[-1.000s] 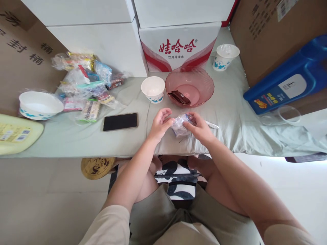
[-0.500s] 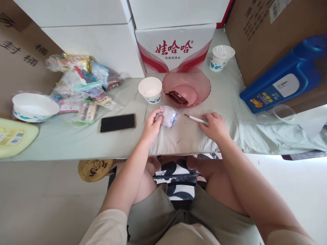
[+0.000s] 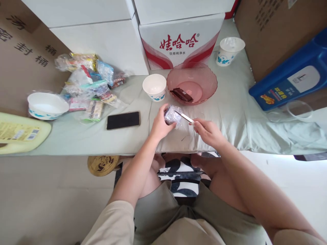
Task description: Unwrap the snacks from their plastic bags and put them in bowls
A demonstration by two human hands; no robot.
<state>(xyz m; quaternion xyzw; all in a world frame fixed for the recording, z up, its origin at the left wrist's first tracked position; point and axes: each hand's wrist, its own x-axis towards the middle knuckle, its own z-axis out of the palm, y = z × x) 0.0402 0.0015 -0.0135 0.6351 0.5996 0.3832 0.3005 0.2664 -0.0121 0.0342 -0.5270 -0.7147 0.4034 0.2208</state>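
Note:
My left hand [image 3: 162, 123] is closed around a small packet in crinkled clear plastic [image 3: 174, 116], pale with some blue, near the table's front edge. Between the fingers of my right hand [image 3: 207, 131] is a white-handled craft knife [image 3: 187, 118]. Its dark tip points left and lies over the packet; I cannot tell whether it touches the plastic. Just behind stand a white paper cup [image 3: 154, 86] with blue leaves and a pink ribbed clear bowl [image 3: 204, 80]. Inside the bowl lie dark brown wrapped packets [image 3: 182, 95].
Left of my hands lie a black phone [image 3: 123, 120] and a heap of wrapped snacks [image 3: 88, 85]. A wide paper bowl [image 3: 47, 107] and a yellow jug [image 3: 22, 132] stand far left. Right are another paper cup [image 3: 230, 51], a blue bottle [image 3: 291, 76] and a clear cup [image 3: 298, 110]. Boxes [image 3: 184, 44] line the back.
My right hand has picked the craft knife up from the table and brought its tip left over the packet. My left hand has shifted its grip around the packet. The view has moved slightly.

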